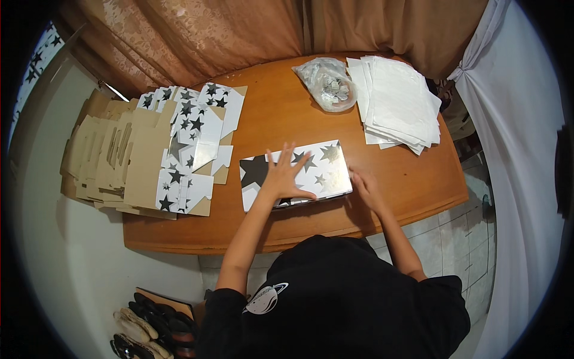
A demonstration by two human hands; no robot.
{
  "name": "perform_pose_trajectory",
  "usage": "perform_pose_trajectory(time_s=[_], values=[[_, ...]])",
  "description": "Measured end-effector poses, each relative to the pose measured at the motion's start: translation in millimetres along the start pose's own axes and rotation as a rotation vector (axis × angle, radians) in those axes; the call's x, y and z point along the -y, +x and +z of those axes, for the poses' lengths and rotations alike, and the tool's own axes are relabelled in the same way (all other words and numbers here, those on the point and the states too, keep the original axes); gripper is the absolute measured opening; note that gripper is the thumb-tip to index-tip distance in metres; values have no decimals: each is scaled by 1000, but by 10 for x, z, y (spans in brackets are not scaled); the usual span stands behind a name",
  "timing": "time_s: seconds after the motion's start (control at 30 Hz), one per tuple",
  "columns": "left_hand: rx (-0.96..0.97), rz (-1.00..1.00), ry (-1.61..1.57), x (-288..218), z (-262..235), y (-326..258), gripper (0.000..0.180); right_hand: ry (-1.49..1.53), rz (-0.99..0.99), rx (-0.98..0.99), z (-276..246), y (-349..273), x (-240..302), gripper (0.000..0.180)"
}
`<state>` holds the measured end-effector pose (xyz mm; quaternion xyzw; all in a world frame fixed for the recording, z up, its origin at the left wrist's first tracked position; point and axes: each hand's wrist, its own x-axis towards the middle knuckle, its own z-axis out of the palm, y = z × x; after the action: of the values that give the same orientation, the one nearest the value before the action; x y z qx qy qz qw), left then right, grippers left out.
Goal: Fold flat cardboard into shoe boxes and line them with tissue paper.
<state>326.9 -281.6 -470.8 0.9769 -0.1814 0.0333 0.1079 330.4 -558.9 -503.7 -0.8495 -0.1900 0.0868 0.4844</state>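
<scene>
A closed cardboard box (pixel 323 173), white with black and silver stars, lies on the wooden table in front of me. My left hand (pixel 286 178) rests flat on its lid, fingers spread and thumb pointing to the right. At the box's right end is my right hand (pixel 366 186), its fingers bent and drawn together close to the edge. Whatever those fingers pinch, if anything, is too small to make out. Glare whitens the right part of the lid.
Flattened star-print boxes (pixel 143 155) are stacked at the table's left. Farther back sits a clear plastic bag (pixel 329 87) with small crumpled pieces inside, beside a pile of white sheets (pixel 397 102). Shoes (pixel 155 326) stand on the floor at lower left. Brown curtains (pixel 239 36) hang behind the table (pixel 269 113).
</scene>
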Motion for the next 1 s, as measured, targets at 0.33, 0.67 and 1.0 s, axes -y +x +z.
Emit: perform_pose_trajectory(time_s=[0.33,0.67,1.0], values=[[173,306,69,-573,176,785,121,281,-85,36,195,-352,-75,74],[12,368,-67,-607,-566,654,138,-401,-511,-12,-338,58,-244,76],[-114,359,-284,-679,-1103,156,152,-812,-1090,265,-1028,982,1183,108]])
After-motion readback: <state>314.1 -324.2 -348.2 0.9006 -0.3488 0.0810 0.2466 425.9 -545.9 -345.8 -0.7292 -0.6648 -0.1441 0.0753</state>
